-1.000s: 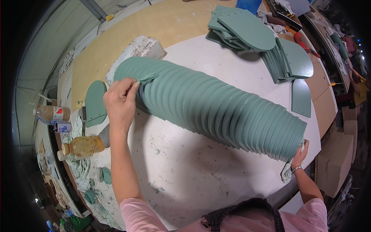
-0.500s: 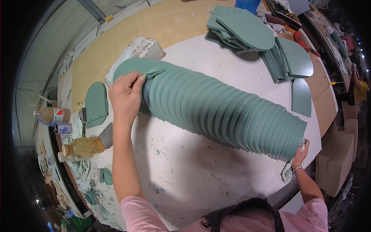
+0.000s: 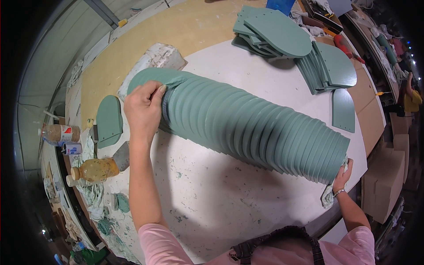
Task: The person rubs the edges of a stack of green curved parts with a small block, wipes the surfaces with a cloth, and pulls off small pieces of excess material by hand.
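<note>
A long row of green rounded panels [image 3: 247,119] lies across the table, packed face to face and leaning. My left hand [image 3: 143,104] is closed at the row's left end, pinching a crumpled green cloth [image 3: 176,82] against the panel edges. Beside those fingers a dark strip shows between panels; what it is I cannot make out. At the right end, my right hand [image 3: 342,176] curls against the last panel with a pale, green-stained rag [image 3: 327,197] in it. Part of that hand's grip is hidden by the panels.
Stacked green panels [image 3: 278,33] and a leaning group [image 3: 333,64] stand at the back right. A loose panel [image 3: 109,119] lies left, near a bottle of yellowish liquid [image 3: 95,170]. Behind the row's left end sits a paint-smeared white block [image 3: 161,59]. Cardboard boxes [image 3: 384,181] are at right.
The view has shifted very slightly. My left hand and the green cloth have moved a little at the panel edges; my right hand stays at the right end.
</note>
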A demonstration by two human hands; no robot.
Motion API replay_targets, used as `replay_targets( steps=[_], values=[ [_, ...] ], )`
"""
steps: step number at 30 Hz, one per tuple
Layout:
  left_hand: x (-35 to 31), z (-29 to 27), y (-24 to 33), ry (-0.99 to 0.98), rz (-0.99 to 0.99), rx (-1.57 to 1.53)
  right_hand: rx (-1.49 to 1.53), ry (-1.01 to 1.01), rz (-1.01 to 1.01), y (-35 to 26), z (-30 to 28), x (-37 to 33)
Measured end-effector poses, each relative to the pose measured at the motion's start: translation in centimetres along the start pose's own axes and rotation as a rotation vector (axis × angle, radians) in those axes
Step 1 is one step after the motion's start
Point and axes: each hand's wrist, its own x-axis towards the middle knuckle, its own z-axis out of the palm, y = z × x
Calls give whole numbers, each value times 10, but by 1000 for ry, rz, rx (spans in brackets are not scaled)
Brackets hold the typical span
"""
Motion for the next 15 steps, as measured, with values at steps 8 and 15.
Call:
replay_targets(
  steps=[8, 15],
  values=[
    [-16, -7, -2, -16, -20, -119, -9, 13, -10, -6, 1, -1],
    [-19, -3, -4, -12, -9, -136, -12, 26, -11, 0, 1, -1]
  ],
)
